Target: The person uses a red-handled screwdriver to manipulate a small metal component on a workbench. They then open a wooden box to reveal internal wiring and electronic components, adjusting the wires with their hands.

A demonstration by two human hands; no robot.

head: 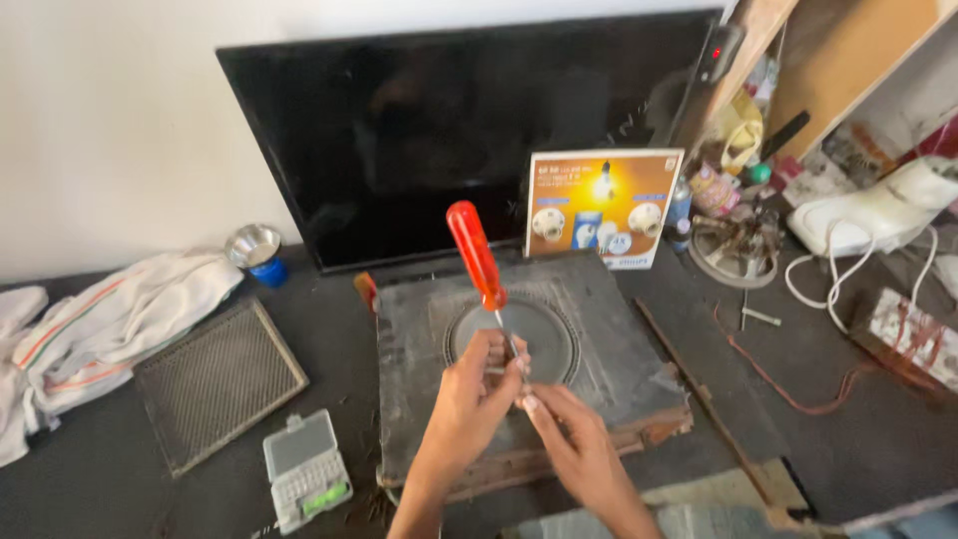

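Observation:
A screwdriver (476,254) with a red-orange handle stands nearly upright over a dark square appliance body (619,344) that has a round grey disc (544,329) in its top. My left hand (471,399) grips the metal shaft just below the handle. My right hand (571,434) meets it from the right, its fingertips pinched at the lower shaft. The screwdriver tip is hidden behind my fingers.
A black flat screen (449,120) leans on the wall behind. A printed card (602,208) stands before it. A metal mesh panel (218,381), a small clear parts box (305,469), a white cloth (100,324), loose wires (788,389) and clutter lie around on the dark worktop.

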